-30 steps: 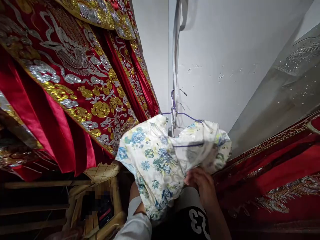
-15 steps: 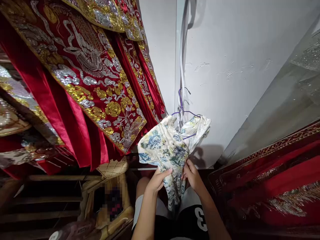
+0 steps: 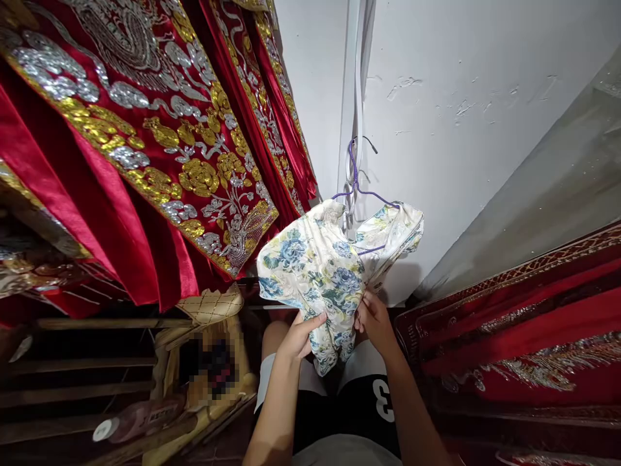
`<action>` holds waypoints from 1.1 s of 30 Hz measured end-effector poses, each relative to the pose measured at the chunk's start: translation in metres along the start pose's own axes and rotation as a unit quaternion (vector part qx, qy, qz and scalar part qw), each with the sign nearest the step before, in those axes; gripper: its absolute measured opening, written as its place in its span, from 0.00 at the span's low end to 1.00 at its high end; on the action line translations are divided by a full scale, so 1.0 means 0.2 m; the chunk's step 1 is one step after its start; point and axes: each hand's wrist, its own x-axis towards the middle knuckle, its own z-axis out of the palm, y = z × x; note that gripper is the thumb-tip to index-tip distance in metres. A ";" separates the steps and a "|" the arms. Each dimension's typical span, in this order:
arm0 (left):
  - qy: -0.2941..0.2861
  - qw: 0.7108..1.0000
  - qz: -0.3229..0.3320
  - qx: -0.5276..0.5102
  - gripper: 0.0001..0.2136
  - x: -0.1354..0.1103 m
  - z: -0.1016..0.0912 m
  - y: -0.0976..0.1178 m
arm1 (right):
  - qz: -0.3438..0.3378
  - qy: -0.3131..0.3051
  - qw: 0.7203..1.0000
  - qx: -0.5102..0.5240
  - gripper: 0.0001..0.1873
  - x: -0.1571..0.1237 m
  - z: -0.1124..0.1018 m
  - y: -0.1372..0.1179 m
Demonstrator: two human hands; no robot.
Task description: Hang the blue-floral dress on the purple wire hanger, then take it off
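Note:
A cream garment with blue flowers (image 3: 320,272) hangs on a purple wire hanger (image 3: 356,184), hooked near a white strip on the wall. My left hand (image 3: 301,335) pinches the garment's lower left side, thumb on the cloth. My right hand (image 3: 372,320) grips the bunched cloth just right of centre. The two hands sit close together under the hanger, with the garment's hem gathered between them.
Red robes with gold and silver embroidery (image 3: 145,142) hang close on the left. More red embroidered cloth (image 3: 524,323) lies on the right under a clear cover (image 3: 557,188). A gold quilted chair (image 3: 208,343) and a pink bottle (image 3: 136,417) are at the lower left.
A second ago only my right hand showed under the spread garment. Both hands now hold it bunched lower down, and the hem has been gathered up shorter since half a second ago.

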 end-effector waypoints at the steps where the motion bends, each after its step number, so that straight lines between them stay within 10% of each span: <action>1: -0.003 1.000 -0.002 -0.001 0.43 -0.01 0.01 0.00 | -0.008 0.009 1.000 0.005 0.14 0.00 0.00 0.00; 7: -0.009 1.000 -0.003 0.020 0.36 -0.02 0.05 0.00 | -0.001 -0.003 1.000 -0.007 0.12 0.01 0.01 -0.07; 10: 0.094 0.990 0.088 0.061 0.27 0.03 0.01 0.02 | 0.030 -0.004 0.999 -0.013 0.15 0.00 0.00 -0.08; 16: 0.356 0.758 0.514 0.182 0.14 0.16 -0.10 0.00 | 0.084 -0.003 0.996 0.007 0.18 -0.03 0.02 -0.02; 22: 0.040 0.806 0.372 0.459 0.10 0.13 0.01 -0.22 | 0.105 -0.001 0.994 0.009 0.17 -0.02 0.09 -0.05; 27: 0.044 0.802 0.377 0.462 0.03 0.16 0.11 -0.28 | 0.109 -0.013 0.993 -0.031 0.18 0.01 0.05 -0.14; 33: 0.000 0.795 0.366 0.484 0.06 0.21 0.17 -0.33 | -0.015 0.123 0.991 0.041 0.20 0.32 0.02 -0.44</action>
